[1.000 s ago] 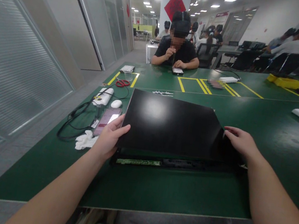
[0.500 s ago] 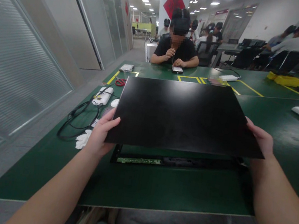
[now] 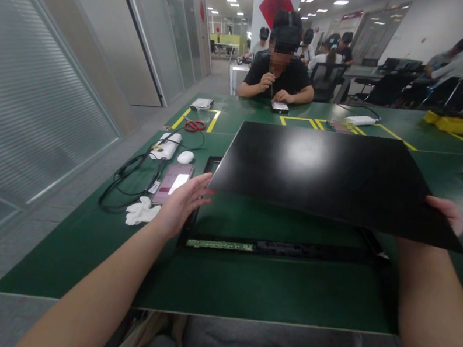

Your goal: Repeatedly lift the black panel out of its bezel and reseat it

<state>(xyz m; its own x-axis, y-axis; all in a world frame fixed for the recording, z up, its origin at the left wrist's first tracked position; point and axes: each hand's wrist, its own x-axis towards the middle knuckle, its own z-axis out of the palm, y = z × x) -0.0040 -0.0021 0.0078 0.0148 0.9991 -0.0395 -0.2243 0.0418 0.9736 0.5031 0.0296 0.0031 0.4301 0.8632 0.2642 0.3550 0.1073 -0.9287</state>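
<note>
A large black glossy panel (image 3: 338, 171) hangs flat above the green table (image 3: 266, 286). My right hand (image 3: 447, 211) grips its right edge and carries it. My left hand (image 3: 185, 201) is off the panel, fingers spread, just below its near left corner. Under the panel lies a thin black frame (image 3: 197, 203) with a green circuit strip (image 3: 219, 244) along its near side.
Left of the frame lie a phone (image 3: 172, 178), a white mouse (image 3: 185, 157), a white box with black cables (image 3: 165, 146), crumpled white gloves (image 3: 140, 211) and red scissors (image 3: 195, 126). A person in black (image 3: 280, 72) works across the table. Yellow trays (image 3: 453, 123) stand far right.
The panel has been lifted off the frame and carried to the right. My left hand has let go of its left corner and opened; my right hand still holds it.
</note>
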